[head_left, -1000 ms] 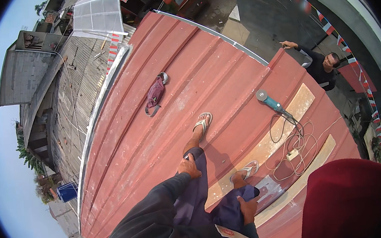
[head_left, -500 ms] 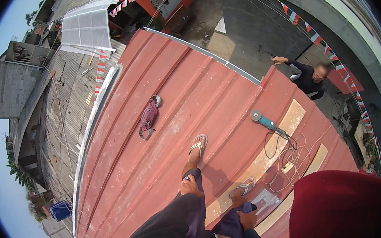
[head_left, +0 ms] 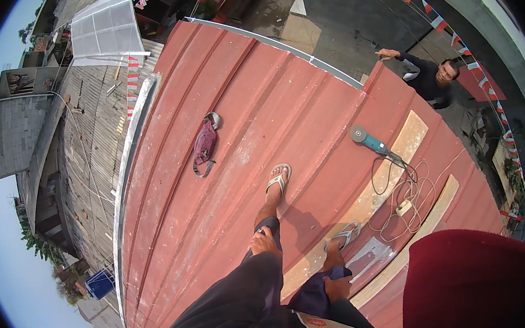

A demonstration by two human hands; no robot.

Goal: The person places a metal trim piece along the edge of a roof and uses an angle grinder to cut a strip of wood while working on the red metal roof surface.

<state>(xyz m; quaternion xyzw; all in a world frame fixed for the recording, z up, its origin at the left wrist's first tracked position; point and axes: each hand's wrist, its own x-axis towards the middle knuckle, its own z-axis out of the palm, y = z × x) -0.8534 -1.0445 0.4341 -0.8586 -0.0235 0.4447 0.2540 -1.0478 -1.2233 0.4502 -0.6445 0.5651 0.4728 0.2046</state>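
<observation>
My left hand (head_left: 264, 244) is closed round the lower edge of the dark shorts (head_left: 311, 296) at my left knee. On the other leg, my right hand (head_left: 337, 288) rests closed against the same shorts, its fingertips partly hidden. Both feet, in pale flip-flops (head_left: 279, 178), stand on a red ribbed metal roof (head_left: 215, 199). Ahead and to the right lies a teal angle grinder (head_left: 370, 141) with a grey disc. Its cord runs to a tangled pale extension cable (head_left: 424, 193) with a small socket block (head_left: 403, 207).
A maroon waist bag (head_left: 205, 145) lies on the roof at left. Wooden planks (head_left: 407, 142) lie at right. Beyond the roof's far edge (head_left: 277, 47), a person in dark clothes (head_left: 433, 80) stands lower down with one arm raised. Red-and-white bunting (head_left: 439, 23) hangs above. Dark red cloth (head_left: 466, 283) fills the lower right.
The whole view has shifted slightly, so the roof edge sits higher and the grinder further right. Both hands stay at the legs. The person below has tilted their head up.
</observation>
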